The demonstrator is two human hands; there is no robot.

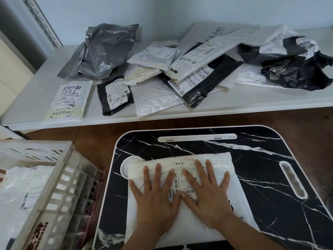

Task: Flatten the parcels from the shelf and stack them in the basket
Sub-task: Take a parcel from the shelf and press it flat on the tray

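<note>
Parcels (180, 69) are lying heaped on the far shelf (36, 98); one white parcel (189, 222) is lying on the near worktop (270, 177). Left hand (155, 197) and right hand (207, 192) are pressing it side by side, fingers (209, 170) released and spread, apparently to squeeze it flat. Basket (59, 186), near left, is holding a stacked parcel (27, 192).
</note>
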